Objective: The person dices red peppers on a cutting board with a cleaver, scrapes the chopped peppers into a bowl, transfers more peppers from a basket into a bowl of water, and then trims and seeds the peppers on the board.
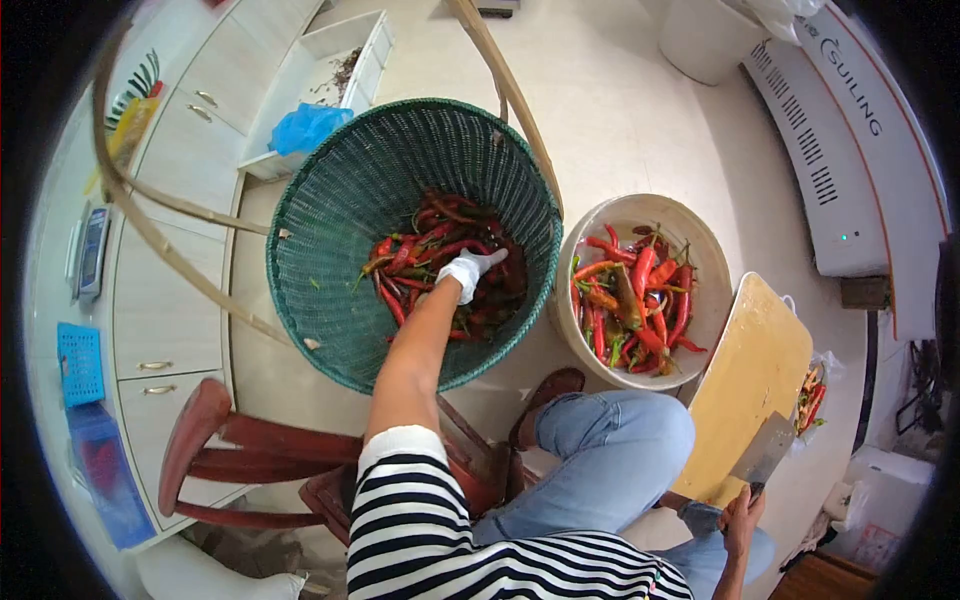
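Note:
My left hand (470, 274), in a white glove, reaches down into a deep green woven basket (345, 190) and touches the red chili peppers (400, 262) at its bottom. Its thumb sticks out to the right; the other fingers are partly hidden, and no pepper shows in its grasp. At the lower right, my right hand (740, 517) is closed round the handle of a cleaver (764, 448). The cleaver's blade lies over a yellowish cutting board (745, 350). Between basket and board stands a whitish bucket (625, 207) holding red peppers (640, 300) and water.
Long wooden poles (505, 80) rise from the basket's rim. A plastic bag of cut peppers (812, 395) lies beyond the board. A white tray with a blue bag (308, 128), cabinets (165, 290) and a red wooden chair (250, 450) are on the left; a white appliance (820, 140) is on the right.

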The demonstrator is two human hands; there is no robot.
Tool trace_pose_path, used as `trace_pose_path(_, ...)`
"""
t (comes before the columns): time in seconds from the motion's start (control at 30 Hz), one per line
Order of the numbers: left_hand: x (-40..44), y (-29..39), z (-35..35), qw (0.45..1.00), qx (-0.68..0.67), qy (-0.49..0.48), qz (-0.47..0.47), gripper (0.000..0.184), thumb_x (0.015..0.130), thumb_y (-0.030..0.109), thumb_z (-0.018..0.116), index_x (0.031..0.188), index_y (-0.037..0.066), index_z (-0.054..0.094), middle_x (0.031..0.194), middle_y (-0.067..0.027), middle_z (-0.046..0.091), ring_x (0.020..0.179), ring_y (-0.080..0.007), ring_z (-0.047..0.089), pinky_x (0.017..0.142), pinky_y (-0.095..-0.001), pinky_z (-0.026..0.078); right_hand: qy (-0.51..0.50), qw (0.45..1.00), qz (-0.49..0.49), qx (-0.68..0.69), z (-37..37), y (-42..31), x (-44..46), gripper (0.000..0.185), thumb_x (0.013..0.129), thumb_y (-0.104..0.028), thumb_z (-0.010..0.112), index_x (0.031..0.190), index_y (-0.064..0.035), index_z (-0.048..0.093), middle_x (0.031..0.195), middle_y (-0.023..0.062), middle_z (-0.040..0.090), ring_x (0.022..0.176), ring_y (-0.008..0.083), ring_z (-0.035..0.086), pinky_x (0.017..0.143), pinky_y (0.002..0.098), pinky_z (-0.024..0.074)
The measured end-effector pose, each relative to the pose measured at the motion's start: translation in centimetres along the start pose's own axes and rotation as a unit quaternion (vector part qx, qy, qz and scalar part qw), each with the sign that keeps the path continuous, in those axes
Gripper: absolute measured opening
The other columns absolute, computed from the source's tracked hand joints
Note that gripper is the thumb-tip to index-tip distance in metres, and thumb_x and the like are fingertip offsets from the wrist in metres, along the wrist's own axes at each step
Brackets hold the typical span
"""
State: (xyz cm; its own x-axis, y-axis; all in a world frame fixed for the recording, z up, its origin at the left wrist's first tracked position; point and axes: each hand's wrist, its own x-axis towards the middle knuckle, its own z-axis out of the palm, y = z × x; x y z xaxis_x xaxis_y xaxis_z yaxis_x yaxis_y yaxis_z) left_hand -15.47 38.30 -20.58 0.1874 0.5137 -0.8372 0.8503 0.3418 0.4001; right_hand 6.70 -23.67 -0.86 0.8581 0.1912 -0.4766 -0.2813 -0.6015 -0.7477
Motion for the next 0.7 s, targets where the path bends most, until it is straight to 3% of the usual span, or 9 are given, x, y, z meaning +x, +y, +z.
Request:
trace_pose_path(0.13,6.5,-0.7,3.4,0.993,0.116,0.013,0.023,0.125,0.061,0.069,0.068,0.145,0.006,0.001,0.148,-0.0187,0.019,0.136,-0.0318,0.022,0.109,-0.0384,0.025,0.000,1.000,0.012,-0.009,0.6,-1.2,-0.4,0.019,0.096,-0.029,0.045,0.095,-0.0138,0.035,0.054,-0.0033,0.031,0.035,0.0060,0.032,0.028,0.0233,0.0287)
trace_pose_path(0.17,7.5,-0.8,3.8,0.988,0.147,-0.004,0.038,0.124,0.059,0.068,0.070,0.146,0.011,0.002,0.148,-0.0191,0.019,0.136,-0.0347,0.022,0.109,-0.0425,0.025,-0.004,1.000,0.012,-0.017,0.9,-1.6,-0.5,0.019,0.096,-0.029,0.046,0.095,-0.0142,0.034,0.053,-0.0032,0.031,0.035,0.0062,0.032,0.028,0.0236,0.0287)
trace_pose_path(0.23,6.0,0.3,3.0,0.986,0.142,-0.070,0.042,0.119,0.061,0.060,0.073,0.147,0.017,0.003,0.147,-0.0213,0.021,0.134,-0.0372,0.026,0.105,-0.0472,0.030,0.012,0.999,0.033,-0.010,0.8,-1.8,-0.5,0.019,0.096,-0.028,0.046,0.100,-0.0121,0.036,0.054,-0.0020,0.033,0.035,0.0068,0.033,0.029,0.0241,0.0300)
trace_pose_path(0.3,4.9,0.9,1.8,0.986,0.125,-0.106,0.041,0.113,0.065,0.053,0.072,0.147,0.017,0.003,0.143,-0.0220,0.029,0.128,-0.0383,0.034,0.101,-0.0477,0.035,0.034,0.998,0.058,0.001,0.8,-1.9,-0.9,0.021,0.095,-0.027,0.046,0.104,-0.0100,0.037,0.055,-0.0008,0.036,0.035,0.0074,0.034,0.029,0.0245,0.0313)
trace_pose_path(0.47,5.8,1.0,3.1,0.993,0.095,-0.064,0.014,0.108,0.067,0.043,0.073,0.147,0.018,0.004,0.135,-0.0228,0.042,0.119,-0.0387,0.046,0.096,-0.0460,0.041,0.029,0.998,0.055,-0.015,1.2,-2.5,-0.7,0.018,0.095,-0.028,0.046,0.095,-0.0136,0.036,0.055,-0.0013,0.035,0.035,0.0075,0.035,0.029,0.0242,0.0306)
trace_pose_path(0.6,22.7,-8.1,6.2,0.970,0.199,-0.001,0.143,0.117,0.059,0.045,0.077,0.147,0.018,0.005,0.134,-0.0239,0.042,0.121,-0.0362,0.045,0.097,-0.0419,0.041,0.013,0.998,0.057,-0.007,1.1,-2.6,-0.7,0.018,0.095,-0.030,0.047,0.092,-0.0169,0.035,0.056,-0.0022,0.035,0.037,0.0064,0.034,0.030,0.0226,0.0290)
trace_pose_path(0.63,19.3,-6.6,6.0,0.969,0.202,-0.003,0.145,0.117,0.059,0.045,0.077,0.147,0.018,0.005,0.134,-0.0239,0.042,0.121,-0.0362,0.045,0.097,-0.0419,0.041,0.003,0.998,0.057,-0.013,1.1,-2.7,-0.8,0.018,0.095,-0.030,0.047,0.092,-0.0172,0.035,0.056,-0.0023,0.035,0.037,0.0064,0.034,0.030,0.0225,0.0287)
trace_pose_path(0.7,11.9,-2.8,4.3,0.990,0.117,-0.054,0.061,0.118,0.055,0.046,0.080,0.146,0.017,0.009,0.139,-0.0260,0.034,0.124,-0.0385,0.041,0.099,-0.0440,0.040,0.008,0.998,0.055,-0.005,1.0,-2.3,-0.8,0.017,0.095,-0.030,0.047,0.094,-0.0173,0.035,0.056,-0.0024,0.034,0.037,0.0063,0.034,0.030,0.0224,0.0285)
